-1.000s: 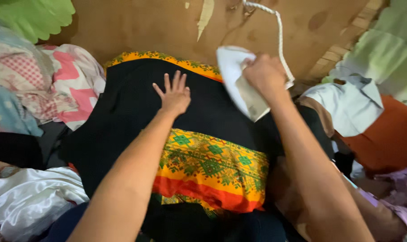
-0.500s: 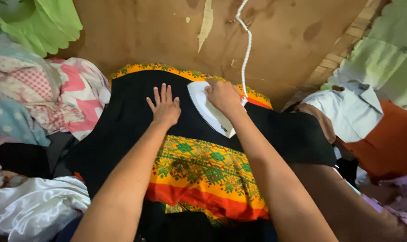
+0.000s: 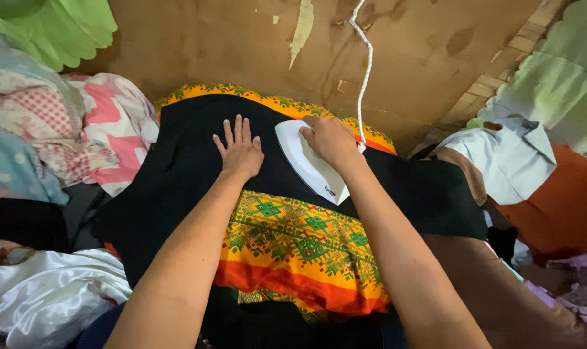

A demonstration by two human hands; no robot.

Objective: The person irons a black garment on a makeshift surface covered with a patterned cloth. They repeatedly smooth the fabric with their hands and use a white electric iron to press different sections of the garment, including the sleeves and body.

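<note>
Clearly my right hand (image 3: 329,139) clamps the heavy white iron (image 3: 309,165) by its handle; my left hand (image 3: 240,150) lies open, flattening soft black cloth (image 3: 183,168).

A: We log two hands, left hand (image 3: 240,152) and right hand (image 3: 330,139), and one white iron (image 3: 308,165).

B: We add one black cloth (image 3: 183,161), one white cord (image 3: 364,71).

Iron (image 3: 309,161): handle hidden under right hand (image 3: 329,139), grip not discernible | Cord (image 3: 364,64): cut off at top edge | Black cloth (image 3: 183,168): near end hidden by both forearms, cut at bottom edge | Patterned cloth (image 3: 293,245): mostly covered by black cloth | White cloth (image 3: 48,291): cut off at bottom-left corner
</note>
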